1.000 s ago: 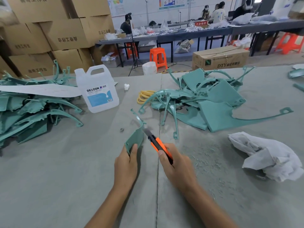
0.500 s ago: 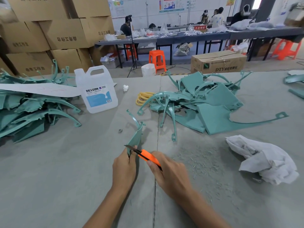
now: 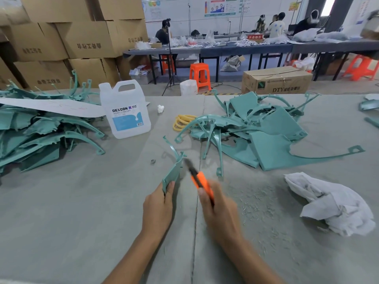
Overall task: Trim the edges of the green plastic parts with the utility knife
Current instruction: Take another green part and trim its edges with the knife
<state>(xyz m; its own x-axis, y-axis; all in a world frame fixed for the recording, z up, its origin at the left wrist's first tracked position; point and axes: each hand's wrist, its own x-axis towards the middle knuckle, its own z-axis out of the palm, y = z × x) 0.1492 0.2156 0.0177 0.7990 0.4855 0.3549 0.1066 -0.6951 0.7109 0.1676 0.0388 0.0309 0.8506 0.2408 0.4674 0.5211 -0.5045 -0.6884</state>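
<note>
- Bright, even indoor light; daylight glared white through an opening (image 3: 328, 6) at the upper right of the frame.
- Shadows on the worktop (image 3: 82, 212) were soft and faint.
- Motion blur smeared the right hand (image 3: 219, 212) and utility knife (image 3: 200, 181); the left hand (image 3: 158, 208) and green plastic part (image 3: 173, 173) were sharp.
- Wide-angle distortion tilted the boxes (image 3: 88, 39) at the upper left.

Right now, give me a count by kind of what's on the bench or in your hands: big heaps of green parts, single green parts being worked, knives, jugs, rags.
Big heaps of green parts: 2, the left heap and the right heap
Single green part: 1, held in the left hand
Orange knife: 1, in the right hand
White jug: 1
White rag: 1
Total: 6
</note>
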